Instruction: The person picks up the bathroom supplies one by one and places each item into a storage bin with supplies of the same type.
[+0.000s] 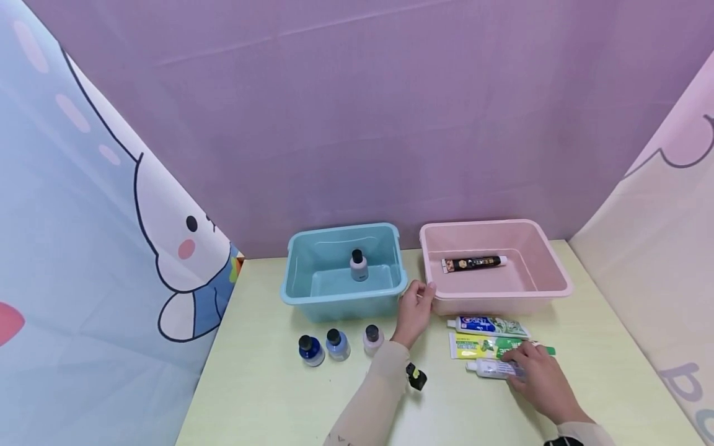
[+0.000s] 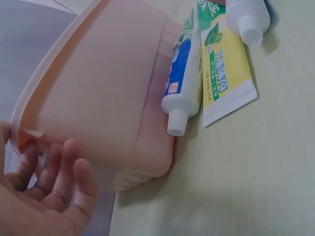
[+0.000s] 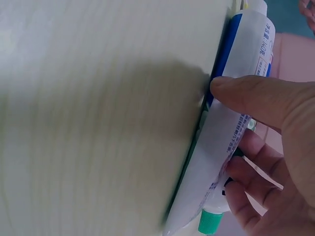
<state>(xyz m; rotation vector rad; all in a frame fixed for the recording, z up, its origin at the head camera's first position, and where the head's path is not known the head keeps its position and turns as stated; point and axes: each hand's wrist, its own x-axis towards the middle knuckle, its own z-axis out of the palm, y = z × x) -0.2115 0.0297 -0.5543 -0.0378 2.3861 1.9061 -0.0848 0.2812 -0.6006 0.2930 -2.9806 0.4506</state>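
My left hand (image 1: 414, 313) grips the near left corner of the pink plastic bin (image 1: 496, 295), its fingers curled at the rim in the left wrist view. My right hand (image 1: 538, 381) pinches a white toothpaste tube (image 3: 206, 142), thumb on one side and fingers on the other. That tube lies nearest me in a row of toothpaste tubes. Beyond it are a yellow and green tube (image 1: 474, 347) with a green cap (image 3: 210, 222), then a blue, white and green tube (image 1: 491, 326) beside the bin. A black toothpaste tube (image 1: 474, 264) lies inside the pink bin.
Left of the pink bin stands a blue bin (image 1: 343, 297) with a small black-capped bottle (image 1: 359, 266) inside. In front of it stand a dark blue bottle (image 1: 311, 351), a light blue bottle (image 1: 337, 345) and a pale bottle (image 1: 373, 340). A purple cloth (image 1: 357, 124) hangs behind.
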